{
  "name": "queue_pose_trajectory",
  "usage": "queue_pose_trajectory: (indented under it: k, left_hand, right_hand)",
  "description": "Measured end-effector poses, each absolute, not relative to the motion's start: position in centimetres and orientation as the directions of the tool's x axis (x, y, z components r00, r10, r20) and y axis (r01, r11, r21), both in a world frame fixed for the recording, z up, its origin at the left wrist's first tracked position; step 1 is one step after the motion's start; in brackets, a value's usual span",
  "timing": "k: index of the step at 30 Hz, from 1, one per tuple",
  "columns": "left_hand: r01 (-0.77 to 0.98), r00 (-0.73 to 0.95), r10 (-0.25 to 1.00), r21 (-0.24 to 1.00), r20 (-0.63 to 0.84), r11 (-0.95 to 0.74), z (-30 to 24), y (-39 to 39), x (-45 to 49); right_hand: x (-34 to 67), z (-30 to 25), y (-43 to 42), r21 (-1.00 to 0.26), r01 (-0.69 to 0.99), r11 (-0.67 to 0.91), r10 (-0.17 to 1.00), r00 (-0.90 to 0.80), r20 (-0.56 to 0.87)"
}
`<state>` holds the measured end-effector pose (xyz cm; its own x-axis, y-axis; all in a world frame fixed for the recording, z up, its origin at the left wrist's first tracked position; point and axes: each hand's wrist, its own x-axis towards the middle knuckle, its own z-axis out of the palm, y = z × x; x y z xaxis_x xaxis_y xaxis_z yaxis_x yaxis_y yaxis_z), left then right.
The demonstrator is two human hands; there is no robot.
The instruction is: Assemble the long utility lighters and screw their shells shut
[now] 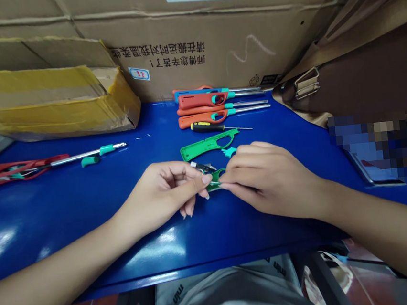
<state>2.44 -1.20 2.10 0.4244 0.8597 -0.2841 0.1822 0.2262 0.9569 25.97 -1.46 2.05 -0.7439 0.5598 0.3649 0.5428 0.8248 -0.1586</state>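
My left hand [167, 189] and my right hand [263, 175] meet over the middle of the blue table [86, 202]. Both pinch a green lighter shell half [215, 176] with a small black and metal part [201, 167] on it; most of it is hidden by my fingers. Just behind lies a second green shell half [208, 146]. A small teal trigger piece [229, 152] sits by my right knuckles. A black and yellow screwdriver [211, 127] lies beyond the shell.
Several orange stick lighters [213, 106] are stacked at the back. An opened red lighter with metal tube [46, 164] and a teal cap [89, 161] lie at left. A yellow-taped carton [47, 100], big cardboard boxes and a brown bag [361, 70] ring the table.
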Motion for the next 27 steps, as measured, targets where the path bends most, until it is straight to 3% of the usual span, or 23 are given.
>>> queue_pose_trajectory:
  k: [3, 8, 14, 23, 27]
  left_hand:
    - [0.15, 0.39, 0.893, 0.973, -0.223, 0.177, 2.07, -1.22, 2.54]
    - [0.115, 0.377, 0.908, 0.982, -0.183, 0.15, 1.77, -1.28, 2.55]
    - [0.08, 0.365, 0.909, 0.979, -0.203, 0.186, 1.45, -1.37, 2.56]
    - [0.236, 0.408, 0.887, 0.963, -0.218, 0.128, 1.45, -1.43, 2.48]
    - [0.243, 0.411, 0.885, 0.962, -0.217, 0.123, 1.55, -1.46, 2.44]
  right_hand:
    - [25.9, 2.03, -1.55, -0.214, 0.556, 0.803, 0.593, -0.716, 0.368]
    - [25.5, 1.7, -1.67, -0.216, 0.498, 0.84, 0.541, -0.733, 0.412]
    - [25.41, 1.67, -1.58, -0.291, 0.549, 0.783, 0.622, -0.694, 0.364]
    - [25.26, 1.57, -1.73, -0.262, 0.511, 0.818, 0.574, -0.711, 0.405]
    - [25.28, 1.86, -1.76, -0.313, 0.485, 0.816, 0.575, -0.728, 0.373]
